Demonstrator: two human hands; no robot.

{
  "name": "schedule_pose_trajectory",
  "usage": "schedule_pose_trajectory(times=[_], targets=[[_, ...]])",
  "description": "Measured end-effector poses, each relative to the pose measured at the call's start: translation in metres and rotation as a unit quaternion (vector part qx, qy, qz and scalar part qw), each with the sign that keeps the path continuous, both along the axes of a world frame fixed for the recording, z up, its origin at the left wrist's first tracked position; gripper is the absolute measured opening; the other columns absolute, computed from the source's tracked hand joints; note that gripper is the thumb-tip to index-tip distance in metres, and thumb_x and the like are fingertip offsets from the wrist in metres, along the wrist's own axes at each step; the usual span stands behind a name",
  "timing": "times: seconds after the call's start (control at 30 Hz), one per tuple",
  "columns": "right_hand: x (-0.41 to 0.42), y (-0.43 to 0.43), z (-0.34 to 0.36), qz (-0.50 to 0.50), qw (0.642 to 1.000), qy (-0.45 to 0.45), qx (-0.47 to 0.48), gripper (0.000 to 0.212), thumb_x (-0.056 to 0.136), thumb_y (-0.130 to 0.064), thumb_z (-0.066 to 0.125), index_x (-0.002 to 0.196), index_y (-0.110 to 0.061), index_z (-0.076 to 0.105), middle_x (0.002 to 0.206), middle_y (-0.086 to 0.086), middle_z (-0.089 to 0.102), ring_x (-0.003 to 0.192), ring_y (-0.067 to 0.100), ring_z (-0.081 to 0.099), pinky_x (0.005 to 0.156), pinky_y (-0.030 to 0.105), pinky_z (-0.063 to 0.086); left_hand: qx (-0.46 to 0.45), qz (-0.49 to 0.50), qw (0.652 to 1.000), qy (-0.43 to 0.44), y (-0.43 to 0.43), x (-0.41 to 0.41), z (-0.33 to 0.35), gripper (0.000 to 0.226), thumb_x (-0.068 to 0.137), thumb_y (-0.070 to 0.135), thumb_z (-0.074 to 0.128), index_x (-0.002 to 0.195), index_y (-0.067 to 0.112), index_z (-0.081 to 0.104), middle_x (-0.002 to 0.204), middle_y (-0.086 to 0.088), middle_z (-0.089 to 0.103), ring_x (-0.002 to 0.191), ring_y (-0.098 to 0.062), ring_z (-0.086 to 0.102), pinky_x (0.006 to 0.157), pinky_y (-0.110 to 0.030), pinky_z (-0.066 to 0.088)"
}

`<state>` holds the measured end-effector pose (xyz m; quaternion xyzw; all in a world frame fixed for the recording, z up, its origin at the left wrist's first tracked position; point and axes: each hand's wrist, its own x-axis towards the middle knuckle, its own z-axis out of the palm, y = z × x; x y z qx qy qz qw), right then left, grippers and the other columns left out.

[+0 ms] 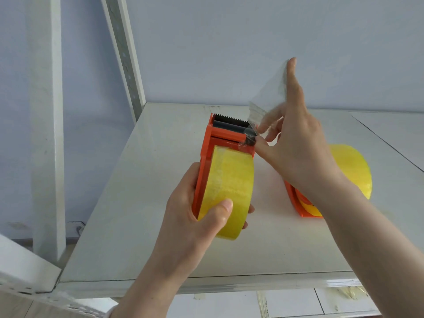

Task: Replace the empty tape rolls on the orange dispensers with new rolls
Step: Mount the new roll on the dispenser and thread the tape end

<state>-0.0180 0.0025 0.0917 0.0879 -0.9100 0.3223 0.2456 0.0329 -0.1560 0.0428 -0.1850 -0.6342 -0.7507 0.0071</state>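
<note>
Orange dispenser (pixel 206 157) w/ yellow roll (pixel 227 187) gripped by left hand (pixel 195 216) — right hand (pixel 296 143) pinches clear tape strip (pixel 270 97).

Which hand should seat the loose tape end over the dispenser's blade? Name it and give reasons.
Right. The right hand already pinches the clear tape strip beside the serrated blade. The left hand is busy holding the orange dispenser and its yellow roll.

left hand (pixel 202 216) curled in a grip, thumb on top — right hand (pixel 296 143) raised, fingertips apparently pinching.
</note>
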Motion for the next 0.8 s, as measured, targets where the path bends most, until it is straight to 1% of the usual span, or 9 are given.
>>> schedule_pose_trajectory(times=[0.03,0.17,0.27,0.33,0.43,0.47,0.57,0.7,0.8], targets=[[0.000,0.000,0.000,0.006,1.000,0.000,-0.002,0.100,0.074,-0.001,0.061,0.146,-0.022,-0.006,0.080,-0.001,0.060,0.069,0.014,0.056,0.068,0.031,0.047,-0.002,0.001,1.000,-0.001,0.000,0.000,0.000,0.043,0.061,0.034,0.057,0.103,0.022,0.056,0.079,-0.006,0.073,0.061,-0.022,0.071,0.051,-0.022,0.054],[-0.005,0.005,-0.001,0.043,0.995,-0.043,-0.075,0.094,0.081,-0.011,0.061,0.146,-0.021,-0.005,0.079,-0.013,0.060,0.070,0.003,0.058,0.067,0.012,0.043,-0.004,0.003,1.000,-0.003,-0.001,-0.001,-0.001,0.040,0.061,0.034,0.056,0.100,0.025,0.057,0.076,-0.005,0.074,0.058,-0.022,0.071,0.051,-0.023,0.054],[-0.005,0.009,-0.002,0.070,0.983,-0.088,-0.143,0.093,0.082,-0.018,0.063,0.146,-0.023,-0.004,0.084,-0.011,0.063,0.069,0.000,0.058,0.074,0.015,0.044,-0.003,0.004,1.000,-0.002,-0.001,-0.001,-0.001,0.041,0.061,0.034,0.056,0.101,0.022,0.056,0.075,-0.004,0.074,0.059,-0.022,0.071,0.051,-0.023,0.054],[-0.005,0.008,-0.003,0.075,0.977,-0.103,-0.172,0.096,0.080,-0.021,0.065,0.146,-0.025,-0.004,0.090,-0.007,0.065,0.073,0.005,0.060,0.075,0.017,0.045,-0.004,0.003,1.000,-0.003,0.000,-0.002,-0.001,0.042,0.061,0.033,0.056,0.101,0.021,0.056,0.075,-0.004,0.074,0.059,-0.021,0.071,0.051,-0.022,0.054],[-0.008,0.006,-0.006,0.066,0.978,-0.089,-0.174,0.099,0.078,-0.013,0.068,0.146,-0.024,-0.003,0.088,-0.003,0.064,0.073,0.010,0.061,0.072,0.015,0.048,0.000,0.001,1.000,-0.006,0.001,-0.003,-0.002,0.041,0.062,0.032,0.055,0.100,0.020,0.056,0.074,-0.005,0.074,0.059,-0.021,0.071,0.051,-0.022,0.054],[-0.009,0.006,-0.007,0.067,0.977,-0.086,-0.182,0.099,0.078,-0.009,0.068,0.146,-0.023,-0.002,0.086,-0.002,0.065,0.076,0.013,0.063,0.074,0.016,0.049,0.000,0.002,1.000,-0.005,0.001,-0.003,-0.002,0.040,0.062,0.032,0.055,0.100,0.020,0.056,0.074,-0.005,0.074,0.059,-0.021,0.071,0.051,-0.022,0.054],[-0.011,0.008,-0.011,0.068,0.976,-0.074,-0.192,0.102,0.075,-0.003,0.069,0.146,-0.022,-0.002,0.082,0.001,0.065,0.085,0.022,0.065,0.087,0.030,0.051,0.003,0.002,1.000,-0.005,0.001,-0.004,-0.003,0.038,0.063,0.032,0.055,0.099,0.022,0.057,0.073,-0.005,0.074,0.058,-0.021,0.070,0.051,-0.023,0.054],[-0.010,0.004,-0.012,0.028,0.988,-0.028,-0.148,0.109,0.070,-0.006,0.074,0.146,-0.025,-0.002,0.077,-0.002,0.061,0.075,0.012,0.061,0.074,0.014,0.048,0.007,-0.001,1.000,-0.008,0.003,-0.004,-0.004,0.038,0.062,0.032,0.055,0.098,0.022,0.057,0.073,-0.007,0.073,0.057,-0.020,0.070,0.050,-0.023,0.053],[-0.012,0.002,-0.011,0.019,0.987,-0.014,-0.156,0.111,0.069,-0.007,0.076,0.146,-0.025,-0.001,0.075,0.000,0.059,0.070,0.010,0.059,0.071,0.014,0.048,0.003,-0.003,1.000,-0.004,0.003,-0.004,-0.004,0.039,0.062,0.032,0.055,0.099,0.021,0.056,0.073,-0.007,0.073,0.057,-0.019,0.070,0.050,-0.022,0.053]])
